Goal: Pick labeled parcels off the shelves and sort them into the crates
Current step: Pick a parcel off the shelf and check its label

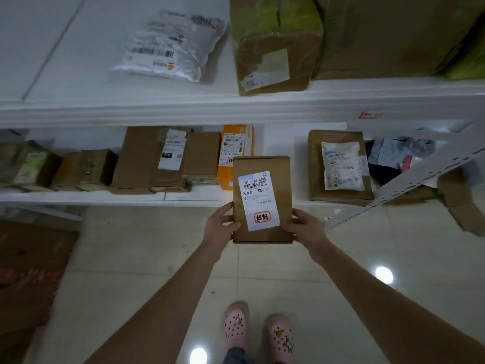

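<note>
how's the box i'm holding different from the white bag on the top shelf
The box is stiff brown cardboard; the white bag is soft, crinkled plastic. The box is held in the air by the left hand and right hand; the white bag lies flat on the top shelf. Both carry barcode labels.

Dull and shiny surfaces are mixing here.
The cardboard parcel (283, 195) is looking matt and smooth under a paper label (258, 203); the plastic mailer bag (170, 46) is glinting, wrinkled; the floor tiles (147, 258) are shining.
</note>
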